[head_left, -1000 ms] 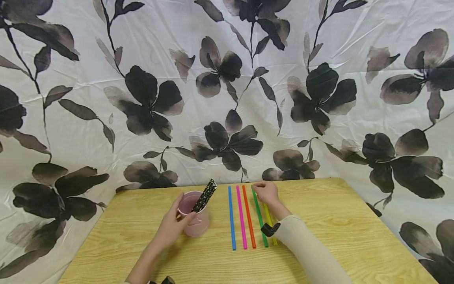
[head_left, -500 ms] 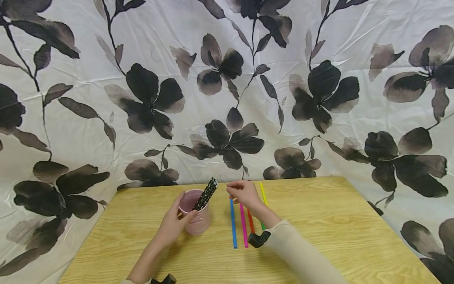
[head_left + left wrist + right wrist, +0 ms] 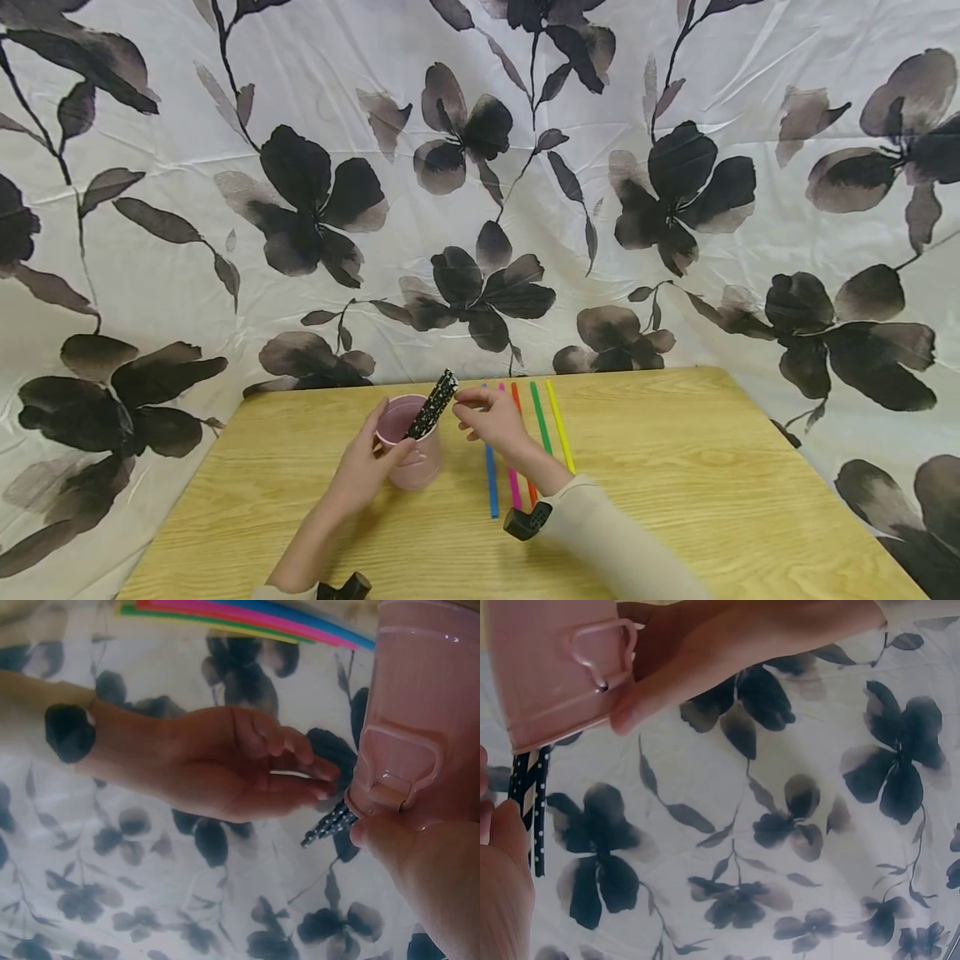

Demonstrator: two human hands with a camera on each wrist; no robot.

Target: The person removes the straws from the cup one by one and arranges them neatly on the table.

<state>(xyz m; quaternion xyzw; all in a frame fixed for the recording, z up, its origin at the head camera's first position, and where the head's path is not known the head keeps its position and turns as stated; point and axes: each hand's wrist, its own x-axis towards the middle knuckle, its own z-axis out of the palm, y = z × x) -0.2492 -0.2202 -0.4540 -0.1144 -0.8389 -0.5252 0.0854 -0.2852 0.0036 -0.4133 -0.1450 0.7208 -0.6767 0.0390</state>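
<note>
Left hand point(image 3: 358, 471) has its grip clamped on pink pail point(image 3: 418, 468), left of the coloured straws point(image 3: 541, 419). Black-and-white straws point(image 3: 432, 407) lean inside, long axis slanting up toward the right hand point(image 3: 492, 422), nearer their tips: just beside, fingers parted, nothing visibly held.

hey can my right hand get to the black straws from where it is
Most likely yes: the right hand is close beside the black straws, whose ends stick out of the pink cup, and nothing visible blocks the way.
</note>
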